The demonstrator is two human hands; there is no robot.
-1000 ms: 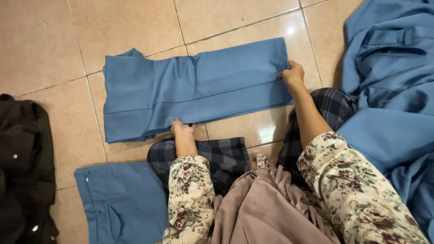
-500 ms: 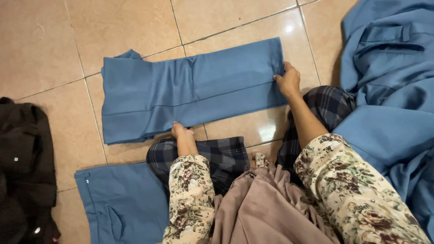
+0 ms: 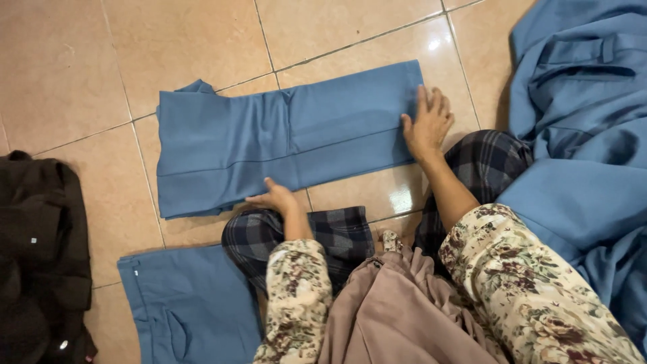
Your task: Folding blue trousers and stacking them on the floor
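A pair of blue trousers, folded lengthwise, lies flat across the tan floor tiles. My right hand rests flat on its right end, fingers spread over the cloth edge. My left hand touches the near edge of the trousers around the middle, fingers pointing left. Neither hand has cloth gathered in it. My knees in dark plaid cloth sit just below the trousers.
A second blue garment lies flat at the lower left. A heap of blue cloth fills the right side. A black garment lies at the left edge. Tan tiles stretch beyond.
My right hand has shifted from gripping the right end of the trousers to lying flat on it. My left hand has slid slightly left along the near edge.
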